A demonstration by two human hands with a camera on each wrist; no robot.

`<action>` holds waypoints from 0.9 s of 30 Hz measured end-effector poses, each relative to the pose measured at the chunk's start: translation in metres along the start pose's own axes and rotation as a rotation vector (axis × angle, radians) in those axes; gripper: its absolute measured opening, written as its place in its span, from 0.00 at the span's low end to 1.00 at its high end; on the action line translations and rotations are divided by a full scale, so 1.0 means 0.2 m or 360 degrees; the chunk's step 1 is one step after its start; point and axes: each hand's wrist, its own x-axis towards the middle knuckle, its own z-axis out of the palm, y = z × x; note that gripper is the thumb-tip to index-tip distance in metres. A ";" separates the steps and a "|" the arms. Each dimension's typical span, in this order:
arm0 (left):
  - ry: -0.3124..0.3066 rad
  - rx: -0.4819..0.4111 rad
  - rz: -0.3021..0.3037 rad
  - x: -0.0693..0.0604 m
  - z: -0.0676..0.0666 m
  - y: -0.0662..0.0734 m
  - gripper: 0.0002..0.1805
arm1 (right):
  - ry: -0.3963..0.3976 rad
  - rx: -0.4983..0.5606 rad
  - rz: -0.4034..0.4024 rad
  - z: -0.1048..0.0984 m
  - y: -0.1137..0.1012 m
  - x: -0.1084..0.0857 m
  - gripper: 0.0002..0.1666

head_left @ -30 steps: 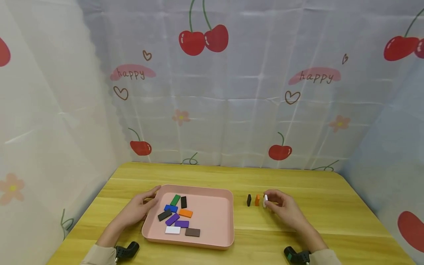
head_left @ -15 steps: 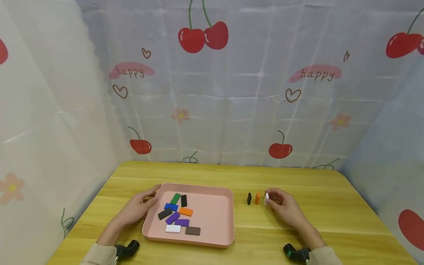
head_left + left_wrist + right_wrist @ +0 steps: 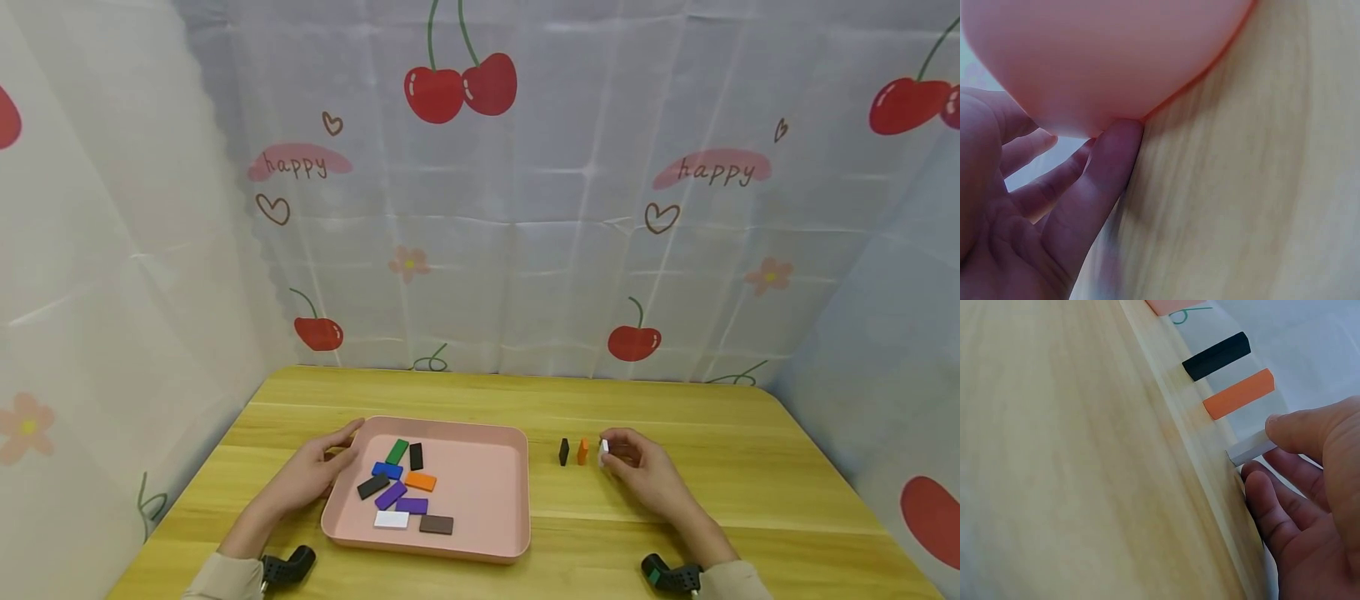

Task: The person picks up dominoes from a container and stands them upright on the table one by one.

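In the head view my right hand (image 3: 647, 471) pinches a white domino (image 3: 603, 451) between thumb and fingers. The domino stands upright on the table, its lower end showing in the right wrist view. To its left, apart in a row, an orange domino (image 3: 582, 451) and a black domino (image 3: 564, 452) stand on end. My left hand (image 3: 311, 475) rests against the outer left side of a pink tray (image 3: 495, 492), with fairly straight fingers. The left wrist view shows the thumb (image 3: 1110, 156) touching the tray wall; some fingertips are hidden behind it.
Several dominoes lie flat in the tray's left half, among them a green one (image 3: 397, 452), a white one (image 3: 392, 521) and a brown one (image 3: 437, 525). The wooden table (image 3: 675, 408) ends at a printed curtain (image 3: 510, 250) behind.
My right hand and the white domino have shifted very slightly right, away from the orange domino. The left hand and tray stay as they were.
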 end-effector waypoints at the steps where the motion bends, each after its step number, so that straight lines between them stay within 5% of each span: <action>1: 0.0000 0.0001 -0.0003 0.00 0.00 0.00 0.29 | 0.0004 0.0001 0.0001 0.00 0.00 0.00 0.19; 27: -0.0010 0.0023 0.0020 0.00 -0.01 0.01 0.30 | 0.0106 -0.0062 -0.0107 -0.05 -0.06 -0.01 0.25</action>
